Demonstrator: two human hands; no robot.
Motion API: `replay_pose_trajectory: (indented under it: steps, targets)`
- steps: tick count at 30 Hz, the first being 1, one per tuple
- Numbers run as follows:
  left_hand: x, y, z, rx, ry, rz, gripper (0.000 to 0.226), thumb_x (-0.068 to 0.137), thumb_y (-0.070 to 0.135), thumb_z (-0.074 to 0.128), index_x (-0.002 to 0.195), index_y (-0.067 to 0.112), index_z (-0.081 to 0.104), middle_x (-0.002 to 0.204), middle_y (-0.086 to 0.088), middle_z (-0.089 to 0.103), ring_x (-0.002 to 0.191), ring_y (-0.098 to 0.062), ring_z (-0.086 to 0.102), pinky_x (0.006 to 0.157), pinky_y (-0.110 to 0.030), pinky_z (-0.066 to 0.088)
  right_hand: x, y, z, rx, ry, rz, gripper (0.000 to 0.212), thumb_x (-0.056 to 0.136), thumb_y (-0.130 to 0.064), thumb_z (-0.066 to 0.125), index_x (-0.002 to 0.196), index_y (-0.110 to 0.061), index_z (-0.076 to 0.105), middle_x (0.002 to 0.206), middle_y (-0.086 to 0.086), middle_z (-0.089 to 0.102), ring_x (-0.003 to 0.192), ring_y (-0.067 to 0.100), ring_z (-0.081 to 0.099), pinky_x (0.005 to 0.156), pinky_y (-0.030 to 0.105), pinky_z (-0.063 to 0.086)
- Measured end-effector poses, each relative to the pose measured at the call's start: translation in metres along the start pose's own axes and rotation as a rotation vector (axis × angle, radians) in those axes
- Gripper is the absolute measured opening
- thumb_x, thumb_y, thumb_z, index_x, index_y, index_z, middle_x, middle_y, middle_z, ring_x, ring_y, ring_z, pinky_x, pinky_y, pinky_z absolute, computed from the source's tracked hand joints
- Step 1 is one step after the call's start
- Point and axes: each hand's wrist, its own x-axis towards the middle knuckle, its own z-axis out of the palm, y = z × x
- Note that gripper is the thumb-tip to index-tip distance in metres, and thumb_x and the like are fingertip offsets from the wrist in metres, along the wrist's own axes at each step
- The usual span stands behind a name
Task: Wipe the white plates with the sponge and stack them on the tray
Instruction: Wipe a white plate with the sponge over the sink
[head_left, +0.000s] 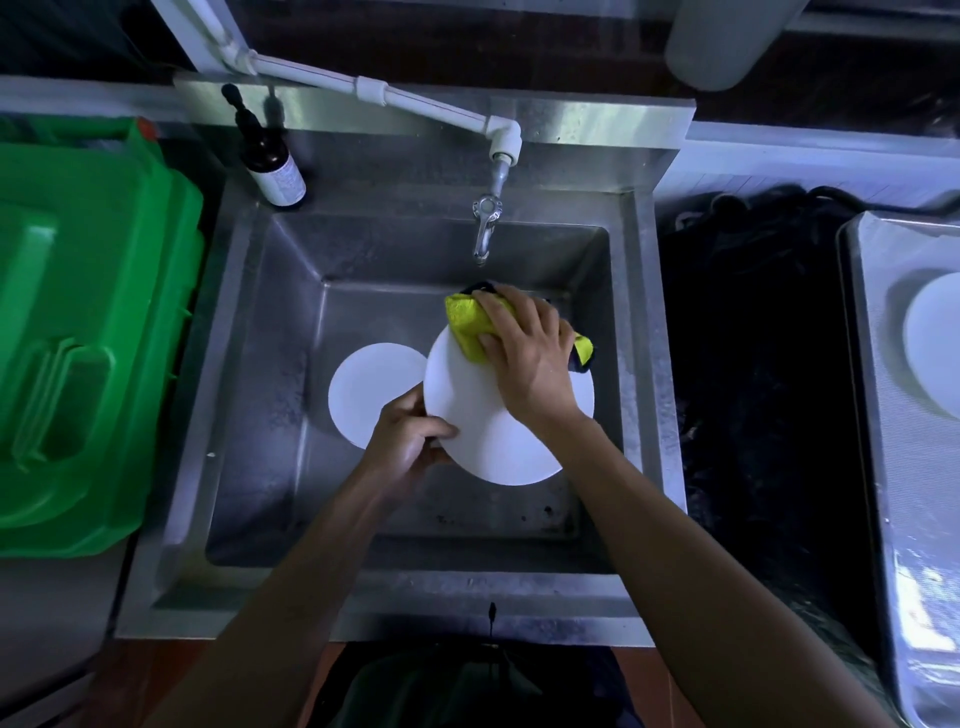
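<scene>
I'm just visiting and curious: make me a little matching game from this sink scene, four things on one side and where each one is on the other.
Things:
1. yellow sponge cloth
2. dark brown pump bottle
3. green plastic bin lid
4. white round plate on the metal tray

Places:
A. far right edge of the view
B. back left corner of the steel sink's rim
C. under the right hand, on a plate held over the sink
D. left of the sink

Pairs: 1-C, 2-B, 3-D, 4-A
</scene>
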Motion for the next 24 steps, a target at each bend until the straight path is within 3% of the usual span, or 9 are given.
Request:
replay_pose_trajectory:
  steps: [7,14,20,24]
  targets:
    - [0.0,0.002,0.004,-0.046,0.037,0.003,0.061,0.062,0.001,0.063,0.119,0.019,0.071,0.112,-0.009,0.074,0.09,-0.025,0.073,0.067,-0.039,0.058,-0.001,0.024,0.004,-0.02,0.007,0.164,0.044,0.104,-0.032,0.041,0.147,-0.035,0.04,0.152,-0.007,0.037,0.134,0.028,0.033,0.105,0.052,0.028]
    - [0.004,0.002,0.007,-0.129,0.088,0.017,0.045,0.059,-0.001,0.06,0.094,0.022,0.077,0.096,-0.007,0.074,0.082,-0.025,0.07,0.071,-0.045,0.059,-0.029,0.04,0.013,0.03,-0.02,0.295,0.044,0.102,-0.029,0.043,0.145,-0.036,0.039,0.152,-0.006,0.036,0.135,0.027,0.029,0.107,0.056,0.026]
    - [0.011,0.001,0.01,-0.21,0.101,0.036,0.049,0.061,-0.005,0.057,0.103,0.015,0.071,0.097,-0.007,0.072,0.078,-0.023,0.069,0.07,-0.044,0.059,-0.06,0.021,0.025,0.056,-0.032,0.358,0.045,0.101,-0.029,0.046,0.145,-0.035,0.041,0.151,-0.006,0.038,0.135,0.028,0.032,0.106,0.057,0.03]
    - [0.015,-0.001,0.012,-0.207,0.125,0.023,0.05,0.07,-0.012,0.054,0.108,0.014,0.072,0.1,-0.013,0.071,0.088,-0.03,0.068,0.077,-0.046,0.057,-0.076,-0.003,0.031,0.089,-0.079,0.374,0.049,0.098,-0.028,0.049,0.146,-0.034,0.04,0.153,-0.005,0.036,0.136,0.028,0.03,0.106,0.058,0.029]
